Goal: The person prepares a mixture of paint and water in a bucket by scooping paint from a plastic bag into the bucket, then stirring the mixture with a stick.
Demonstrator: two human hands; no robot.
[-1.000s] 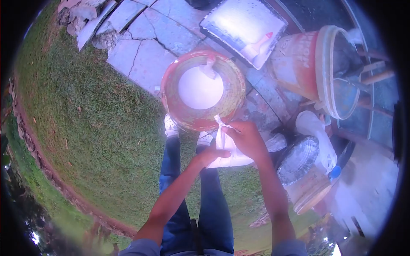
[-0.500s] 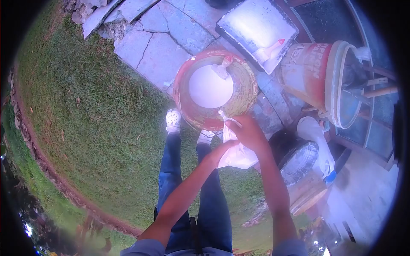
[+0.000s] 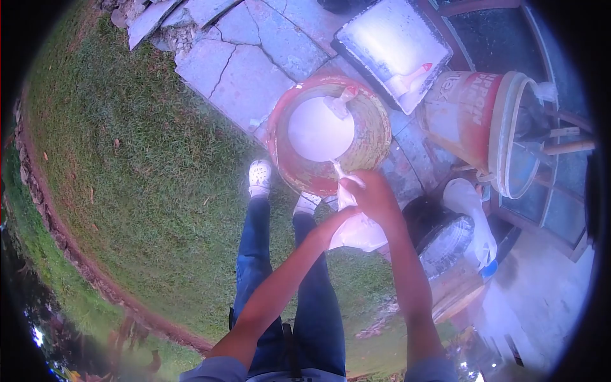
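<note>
Both hands grip a white plastic bag (image 3: 358,237) close in front of the bucket. My right hand (image 3: 371,193) is closed round its gathered neck, whose narrow tip points toward the bucket. Lower down, my left hand (image 3: 337,224) is closed on the bag's side, its fingers partly hidden. Just beyond stands a worn reddish bucket (image 3: 279,137) with white liquid (image 3: 320,130) inside. A paintbrush (image 3: 344,102) with a red handle end rests against the inner wall, bristle end toward the liquid.
A paint tray (image 3: 388,38) coated white holds another red-tipped brush (image 3: 407,81). To its right, a large paint pail (image 3: 461,114) contains sticks or handles. A dark container (image 3: 423,216) and a white bag (image 3: 474,223) are at my right. Cracked paving (image 3: 248,63) borders grass (image 3: 146,153).
The bucket, tray and pail sit slightly further right and lower in view. Both hands keep hold of the bag, shifted slightly right with it.
</note>
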